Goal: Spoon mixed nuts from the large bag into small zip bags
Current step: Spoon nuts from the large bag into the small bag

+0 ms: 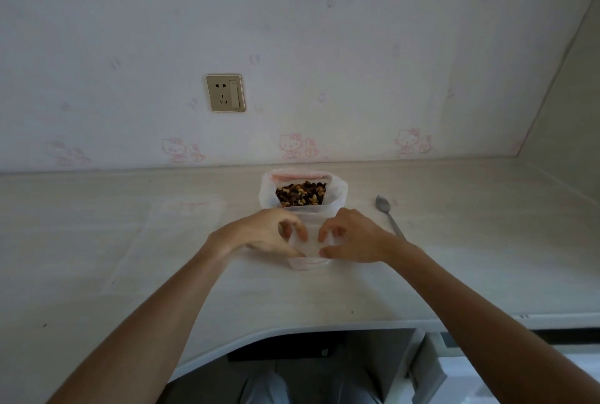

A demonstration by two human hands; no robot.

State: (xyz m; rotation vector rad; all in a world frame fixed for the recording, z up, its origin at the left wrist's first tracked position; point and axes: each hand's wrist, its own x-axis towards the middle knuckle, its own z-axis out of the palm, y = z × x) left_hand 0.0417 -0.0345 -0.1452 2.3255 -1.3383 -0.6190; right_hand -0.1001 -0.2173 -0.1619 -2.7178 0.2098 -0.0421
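Note:
The large clear bag [337, 190] stands open near the wall, its mouth rolled down, full of brown and yellow mixed nuts [301, 193]. Just in front of it lies a small clear zip bag [310, 249] with a pink strip at its near end. My left hand [264, 234] pinches the small bag's left side between thumb and curled fingers. My right hand [354, 238] pinches its right side the same way. A metal spoon [388, 213] lies on the desk to the right of my right hand, bowl toward the wall.
Several flat clear zip bags [181, 225] lie on the pale wooden desk [454, 257] to the left. A wall socket [225, 92] sits on the papered wall behind. The desk's front edge curves inward near me, with drawers [428, 368] at the lower right.

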